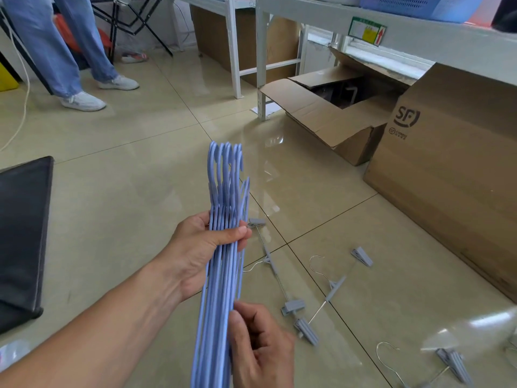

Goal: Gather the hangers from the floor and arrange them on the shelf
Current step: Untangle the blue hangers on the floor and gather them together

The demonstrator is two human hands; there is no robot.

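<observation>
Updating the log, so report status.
Left hand and right hand grip blue hangers. Grey clip hangers lie on floor. Cardboard box stands close by.

The blue hangers (219, 275) run off the bottom edge.

blue hangers (223, 242) bunched, hooks up

The bundled hangers (223, 261) were periwinkle blue. The clip hangers (335, 284) were grey with silver wire hooks. The floor (126, 191) was glossy beige tile crossed by thin dark grout lines. The cardboard box (447, 177) was brown with a black logo, the perforated basket (405, 4) blue, and the shelf (419, 35) off-white.
</observation>
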